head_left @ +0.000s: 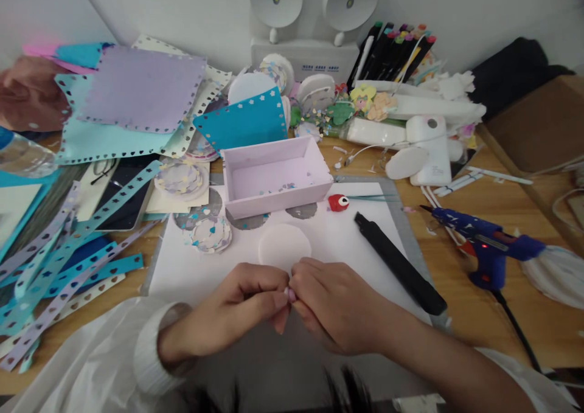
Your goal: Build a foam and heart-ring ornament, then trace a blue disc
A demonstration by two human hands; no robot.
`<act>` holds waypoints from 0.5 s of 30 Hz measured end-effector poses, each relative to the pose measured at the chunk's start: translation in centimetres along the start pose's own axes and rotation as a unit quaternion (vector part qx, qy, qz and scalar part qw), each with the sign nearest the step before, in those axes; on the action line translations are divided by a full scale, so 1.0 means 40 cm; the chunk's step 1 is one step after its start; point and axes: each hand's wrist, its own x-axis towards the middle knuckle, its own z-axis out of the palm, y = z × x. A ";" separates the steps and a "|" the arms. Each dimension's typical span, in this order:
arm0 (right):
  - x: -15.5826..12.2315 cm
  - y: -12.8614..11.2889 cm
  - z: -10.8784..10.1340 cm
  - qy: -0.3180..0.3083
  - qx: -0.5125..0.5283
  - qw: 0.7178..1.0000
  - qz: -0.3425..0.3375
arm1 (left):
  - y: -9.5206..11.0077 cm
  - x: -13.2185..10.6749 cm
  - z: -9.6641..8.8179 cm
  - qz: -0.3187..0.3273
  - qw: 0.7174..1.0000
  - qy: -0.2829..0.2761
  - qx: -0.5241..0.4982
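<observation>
Pinching a small pink piece (291, 294) seems to be the step in hand: it shows between the fingertips where the left hand (241, 306) and right hand (340, 306) meet. Both hands are closed on it, the left with its thumb laid over curled fingers, the right with its fingers folded in; whether they hide anything more, I cannot tell. So slight a piece, I judge, calls for a fine fingertip grip and steady wrists in the next move.

Just beyond the hands, a white disc (285, 244) lies on the white paper (356, 261). A confetti-trimmed rosette (210, 232) sits past the left hand, and a long black tool (401, 264) lies beyond the right hand, to its right. Farther ahead stand an open lilac box (278, 197) and, to its right, a red ornament (338, 203) with a white eye. Well right of the right hand, a blue glue gun (488, 239) rests on the table (538, 334). Farthest off, past both hands, is a twin-headed lamp (303, 57).
</observation>
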 end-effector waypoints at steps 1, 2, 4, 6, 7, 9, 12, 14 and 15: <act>0.000 0.000 0.000 -0.004 0.003 1.000 0.000 | 0.000 0.001 0.000 -0.001 1.000 -0.001 -0.003; 0.000 -0.001 -0.001 -0.007 0.004 1.000 0.000 | 0.000 0.001 0.000 -0.003 1.000 -0.002 -0.005; 0.001 -0.001 0.000 -0.008 0.004 1.000 -0.004 | -0.002 0.002 0.001 -0.006 1.000 -0.005 -0.009; 0.002 -0.001 0.002 0.002 -0.002 1.000 -0.011 | -0.004 0.002 0.003 -0.008 1.000 -0.005 -0.010; 0.002 0.000 0.003 0.006 -0.006 1.000 -0.013 | -0.004 0.003 0.005 -0.010 1.000 -0.003 -0.009; 0.002 0.001 0.007 0.011 -0.009 1.000 -0.017 | -0.005 0.005 0.008 -0.013 1.000 0.004 -0.005; 0.001 0.002 0.014 0.004 -0.014 1.000 -0.015 | -0.005 0.007 0.012 -0.018 1.000 0.023 0.007; 0.001 0.002 0.019 -0.003 -0.020 1.000 -0.012 | -0.005 0.007 0.013 -0.026 0.999 0.033 0.017; 0.001 0.002 0.021 -0.006 -0.023 1.000 -0.012 | -0.005 0.007 0.013 -0.034 0.998 0.038 0.022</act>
